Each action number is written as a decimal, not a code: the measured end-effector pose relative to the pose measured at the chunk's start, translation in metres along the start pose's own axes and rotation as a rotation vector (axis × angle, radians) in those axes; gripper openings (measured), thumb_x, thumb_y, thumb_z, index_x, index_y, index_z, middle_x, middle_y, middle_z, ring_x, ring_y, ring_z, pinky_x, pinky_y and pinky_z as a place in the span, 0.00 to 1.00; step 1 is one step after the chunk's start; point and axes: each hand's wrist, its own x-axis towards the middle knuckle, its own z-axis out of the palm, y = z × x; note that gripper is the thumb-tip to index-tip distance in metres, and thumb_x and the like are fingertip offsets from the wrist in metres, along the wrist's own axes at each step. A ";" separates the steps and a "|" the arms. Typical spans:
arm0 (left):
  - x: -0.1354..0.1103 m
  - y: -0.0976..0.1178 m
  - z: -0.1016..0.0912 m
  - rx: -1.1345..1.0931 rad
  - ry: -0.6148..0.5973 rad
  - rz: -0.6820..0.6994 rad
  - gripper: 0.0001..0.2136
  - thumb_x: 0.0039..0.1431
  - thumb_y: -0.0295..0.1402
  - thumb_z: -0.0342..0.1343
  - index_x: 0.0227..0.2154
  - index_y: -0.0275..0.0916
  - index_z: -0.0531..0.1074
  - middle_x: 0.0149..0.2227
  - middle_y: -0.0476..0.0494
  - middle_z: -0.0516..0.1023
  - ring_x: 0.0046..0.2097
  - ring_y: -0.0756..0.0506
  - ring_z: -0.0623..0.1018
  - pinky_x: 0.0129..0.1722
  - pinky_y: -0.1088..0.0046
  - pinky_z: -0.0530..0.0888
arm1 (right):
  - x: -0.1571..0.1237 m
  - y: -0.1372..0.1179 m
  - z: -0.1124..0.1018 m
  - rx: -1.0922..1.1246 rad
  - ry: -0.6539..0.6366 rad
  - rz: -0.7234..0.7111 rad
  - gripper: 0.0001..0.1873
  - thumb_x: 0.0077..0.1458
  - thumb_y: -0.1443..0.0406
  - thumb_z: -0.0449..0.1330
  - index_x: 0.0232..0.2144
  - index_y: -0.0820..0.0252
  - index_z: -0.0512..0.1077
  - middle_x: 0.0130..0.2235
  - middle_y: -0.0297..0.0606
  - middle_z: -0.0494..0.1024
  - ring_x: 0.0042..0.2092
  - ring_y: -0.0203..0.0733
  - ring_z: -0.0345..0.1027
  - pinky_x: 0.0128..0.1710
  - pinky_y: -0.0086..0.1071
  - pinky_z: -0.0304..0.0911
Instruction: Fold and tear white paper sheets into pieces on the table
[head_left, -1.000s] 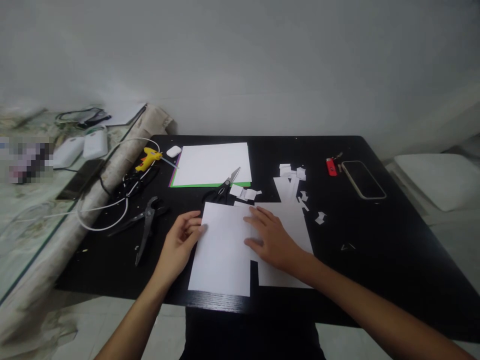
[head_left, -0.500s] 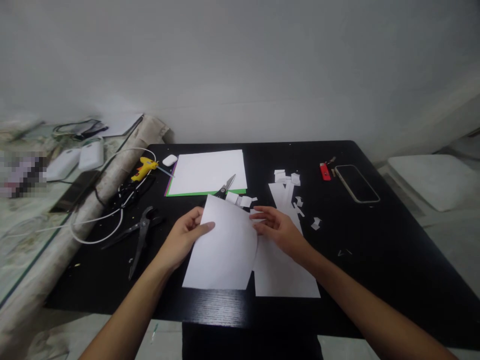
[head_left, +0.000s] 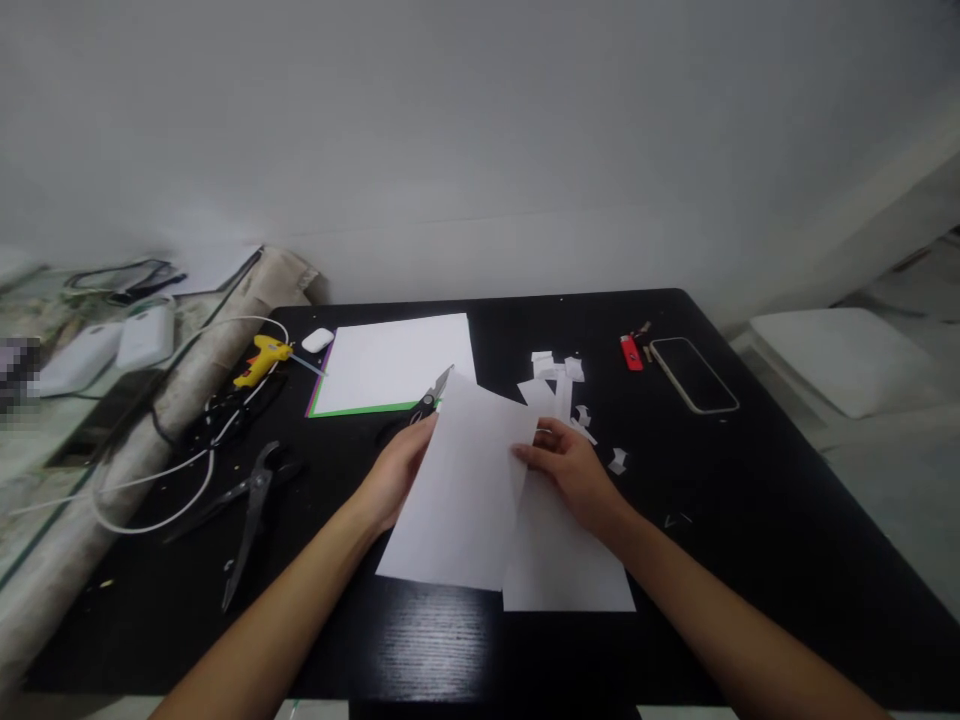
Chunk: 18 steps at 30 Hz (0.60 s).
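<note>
A white sheet of paper [head_left: 457, 490] is held tilted above the table, in front of me. My left hand [head_left: 401, 470] holds its left edge, with the fingertips hidden behind the paper. My right hand [head_left: 566, 465] has the thumb and fingers closed on the sheet's upper right edge. Below that hand lies a second white sheet [head_left: 566, 560], partly covered. Just beyond the held paper, scissors [head_left: 431, 397] rest with their blades over a stack of white paper [head_left: 397, 360] with green and purple sheets beneath.
Paper scraps [head_left: 555, 368] lie behind my right hand. A red lighter [head_left: 631, 352] and a phone [head_left: 694, 375] are at the right. On the left are a yellow glue gun [head_left: 262, 360], a white cable [head_left: 206, 480], black pliers [head_left: 255, 490] and a white case [head_left: 318, 340].
My left thumb has gone from the sheet's front to behind its edge. My right hand has closed on the right edge. The sheet has shifted slightly right, covering more of the scissors' surroundings.
</note>
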 end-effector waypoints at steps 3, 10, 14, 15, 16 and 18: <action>0.001 -0.010 -0.005 -0.006 0.008 -0.046 0.21 0.48 0.51 0.70 0.28 0.34 0.80 0.22 0.47 0.77 0.25 0.48 0.74 0.27 0.73 0.70 | -0.002 0.001 0.001 -0.035 -0.037 -0.013 0.20 0.41 0.62 0.76 0.36 0.60 0.76 0.39 0.39 0.82 0.43 0.45 0.76 0.49 0.41 0.70; -0.002 -0.034 -0.017 -0.001 -0.011 -0.193 0.23 0.45 0.54 0.70 0.30 0.35 0.81 0.25 0.44 0.79 0.26 0.46 0.75 0.28 0.69 0.71 | -0.007 0.003 0.005 -0.154 -0.050 -0.078 0.17 0.45 0.58 0.75 0.28 0.58 0.73 0.31 0.34 0.78 0.34 0.40 0.73 0.37 0.36 0.71; -0.005 -0.039 -0.016 0.022 -0.093 -0.255 0.25 0.44 0.55 0.69 0.34 0.36 0.82 0.28 0.40 0.82 0.33 0.40 0.80 0.34 0.64 0.75 | -0.007 0.004 0.007 -0.165 -0.071 -0.105 0.18 0.47 0.56 0.74 0.26 0.57 0.69 0.29 0.32 0.76 0.31 0.39 0.72 0.33 0.35 0.71; -0.005 -0.040 -0.016 0.019 -0.123 -0.271 0.26 0.45 0.55 0.69 0.35 0.36 0.82 0.30 0.39 0.83 0.35 0.38 0.81 0.38 0.63 0.76 | -0.007 0.004 0.007 -0.158 -0.081 -0.104 0.18 0.48 0.56 0.74 0.26 0.57 0.69 0.28 0.32 0.76 0.31 0.40 0.72 0.32 0.35 0.71; -0.005 -0.041 -0.016 0.017 -0.155 -0.282 0.26 0.46 0.55 0.68 0.36 0.35 0.82 0.32 0.38 0.83 0.38 0.37 0.81 0.41 0.62 0.76 | -0.008 0.004 0.007 -0.150 -0.096 -0.099 0.18 0.49 0.56 0.73 0.26 0.56 0.69 0.28 0.32 0.76 0.30 0.40 0.72 0.30 0.36 0.72; -0.004 -0.044 -0.016 0.020 -0.220 -0.268 0.27 0.50 0.56 0.65 0.39 0.35 0.81 0.37 0.35 0.84 0.41 0.36 0.82 0.46 0.60 0.76 | -0.008 0.005 0.008 -0.138 -0.123 -0.101 0.18 0.51 0.55 0.72 0.27 0.56 0.67 0.26 0.31 0.76 0.27 0.41 0.71 0.27 0.36 0.72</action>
